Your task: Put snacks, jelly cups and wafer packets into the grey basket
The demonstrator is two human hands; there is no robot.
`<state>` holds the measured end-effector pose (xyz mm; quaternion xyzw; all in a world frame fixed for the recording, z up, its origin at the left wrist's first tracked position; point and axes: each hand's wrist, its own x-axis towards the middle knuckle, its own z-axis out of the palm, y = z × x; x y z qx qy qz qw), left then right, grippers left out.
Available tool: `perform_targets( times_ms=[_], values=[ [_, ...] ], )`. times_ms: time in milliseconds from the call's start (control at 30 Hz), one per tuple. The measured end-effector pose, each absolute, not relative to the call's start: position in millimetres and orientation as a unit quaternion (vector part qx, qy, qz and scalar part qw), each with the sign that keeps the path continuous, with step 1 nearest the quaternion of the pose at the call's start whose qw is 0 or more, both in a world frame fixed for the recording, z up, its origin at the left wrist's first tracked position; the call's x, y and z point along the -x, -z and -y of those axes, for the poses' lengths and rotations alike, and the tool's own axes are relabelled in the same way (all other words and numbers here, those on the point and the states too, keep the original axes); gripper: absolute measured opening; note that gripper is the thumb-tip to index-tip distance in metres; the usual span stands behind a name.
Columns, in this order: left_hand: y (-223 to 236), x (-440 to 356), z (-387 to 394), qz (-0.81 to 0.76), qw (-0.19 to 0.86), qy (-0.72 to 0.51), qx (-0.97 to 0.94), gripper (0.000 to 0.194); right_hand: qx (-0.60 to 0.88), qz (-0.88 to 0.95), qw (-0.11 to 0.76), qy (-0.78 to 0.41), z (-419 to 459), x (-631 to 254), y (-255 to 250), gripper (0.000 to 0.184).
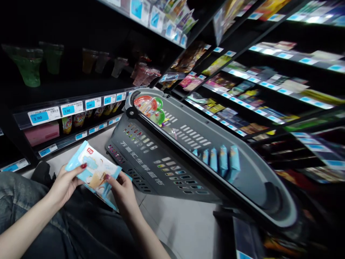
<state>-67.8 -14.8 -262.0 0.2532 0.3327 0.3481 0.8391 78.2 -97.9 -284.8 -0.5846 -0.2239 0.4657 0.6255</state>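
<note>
I hold a light blue and white snack packet [93, 167] low at the left, above my lap. My left hand [65, 183] pinches its left edge, thumb on top. My right hand [122, 190] grips its right edge with the fingers curled round it. More light blue packets seem to lie under the top one. Just to the right stands a dark grey shopping basket [151, 165] tilted toward me. Several upright light blue packets [222, 160] stand in a row inside it, and red and green wrapped sweets [149, 106] lie at its far end.
Dark store shelves surround me. The left shelf carries price tags reading 3.90 [44, 116] and small snack bags [78, 120]. Shelves at the right hold many flat packets [242, 97]. The floor is pale tile [183, 223]. My jeans [16, 194] fill the lower left.
</note>
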Motion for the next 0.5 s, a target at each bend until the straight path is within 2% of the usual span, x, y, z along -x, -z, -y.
perform_targets(
  times_ms=[67,233,400,500],
  values=[
    [260.1,71.2,12.1,-0.329,0.849,-0.315,-0.27,0.022,0.59,0.219,0.64,-0.441,97.9,-86.0,279.3,0.039],
    [256.6,67.4,18.7,-0.329,0.833,-0.202,-0.396,0.031,0.603,0.252,0.64,-0.404,101.0,-106.8,262.2,0.025],
    [263.6,56.5,31.2,-0.341,0.802,-0.162,-0.462,0.045,0.628,0.327,0.585,-0.395,101.1,-119.9,253.3,0.026],
    [273.8,54.2,33.0,-0.36,0.79,-0.148,-0.474,0.044,0.642,0.332,0.559,-0.406,100.3,-125.0,252.2,0.027]
  ],
)
